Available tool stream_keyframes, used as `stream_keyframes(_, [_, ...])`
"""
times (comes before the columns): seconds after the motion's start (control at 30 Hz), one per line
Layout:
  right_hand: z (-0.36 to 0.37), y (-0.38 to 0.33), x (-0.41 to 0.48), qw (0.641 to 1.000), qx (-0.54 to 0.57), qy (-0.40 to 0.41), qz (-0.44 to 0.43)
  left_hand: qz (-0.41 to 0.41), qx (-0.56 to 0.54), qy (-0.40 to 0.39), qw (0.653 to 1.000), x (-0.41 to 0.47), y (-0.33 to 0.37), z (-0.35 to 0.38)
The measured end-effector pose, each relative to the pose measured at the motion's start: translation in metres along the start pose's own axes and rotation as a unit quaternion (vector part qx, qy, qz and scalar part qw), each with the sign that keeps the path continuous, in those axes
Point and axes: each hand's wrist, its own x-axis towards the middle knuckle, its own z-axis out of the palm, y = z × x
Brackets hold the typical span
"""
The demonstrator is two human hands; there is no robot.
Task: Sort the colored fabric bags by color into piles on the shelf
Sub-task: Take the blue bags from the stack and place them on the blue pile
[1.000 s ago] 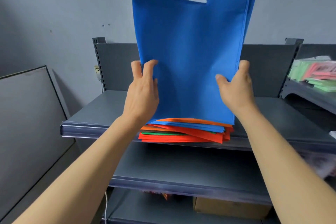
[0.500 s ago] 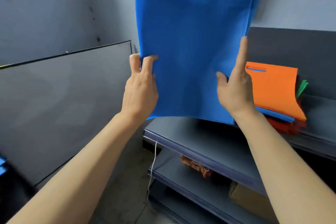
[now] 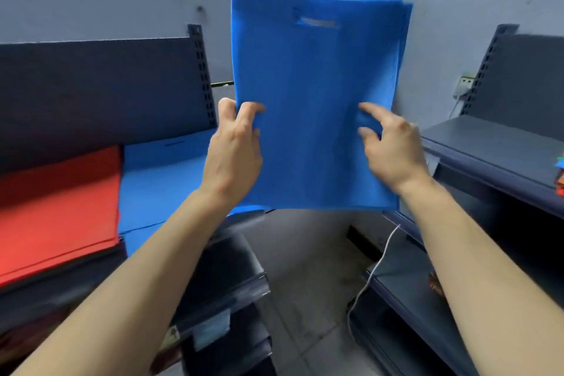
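Aloft, left hand (image 3: 233, 151) and right hand (image 3: 393, 149) grip blue bags (image 3: 311, 85) — grey shelf (image 3: 100, 91) holds red pile (image 3: 58, 207), blue pile (image 3: 161, 180).

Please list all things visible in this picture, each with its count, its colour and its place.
left shelf unit: one, dark grey, left
right shelf unit: one, dark grey, right
red pile: one, red, on the left shelf unit, far left
blue pile: one, blue, same shelf, beside the red pile
held blue bags: several, blue, upright in the air, centre
white cable: one, white, low by the right shelf unit
left hand: one, grips the bags' left edge
right hand: one, holds their right side
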Motion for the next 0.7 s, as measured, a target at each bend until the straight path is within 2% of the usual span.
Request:
stream_keyframes(0.3, [0.094, -0.091, -0.004, 0.993, 0.043, -0.1, -0.038, -0.116, 0.096, -0.013, 0.988, -0.024, -0.102, -0.093])
stream_keyframes(0.53, [0.141, -0.101, 0.016, 0.983, 0.032, -0.176, -0.039, -0.2, 0.139, -0.083, 0.966, -0.026, -0.144, -0.095])
stream_keyframes(0.7, [0.165, -0.092, 0.038, 0.973, 0.004, -0.226, -0.038, -0.245, 0.187, -0.16, 0.938, -0.016, -0.164, -0.079])
